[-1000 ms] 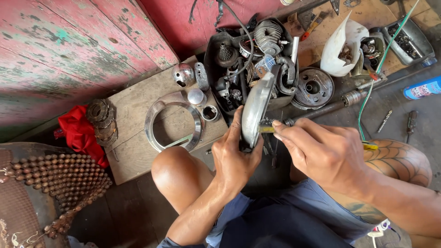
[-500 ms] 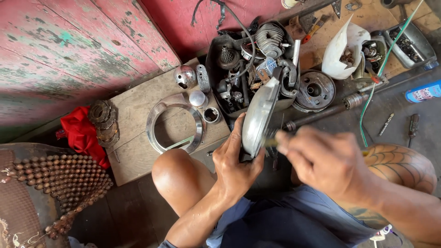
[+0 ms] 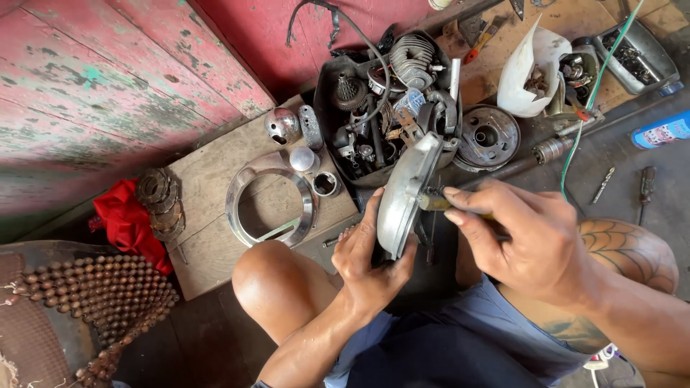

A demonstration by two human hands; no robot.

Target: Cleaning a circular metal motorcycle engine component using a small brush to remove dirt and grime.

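We have our left hand (image 3: 370,255) gripping the lower edge of a grey metal cover (image 3: 406,197), stood on edge between our knees just in front of the black tub of engine parts (image 3: 338,154), while our right hand (image 3: 528,241) is closed on a small yellow-handled tool (image 3: 435,202) pressed to the cover's rim. The cover rests only in that one grip — a hard push could twist it loose. If the tip skids, it may jab the left fingers (image 3: 359,233) close below.
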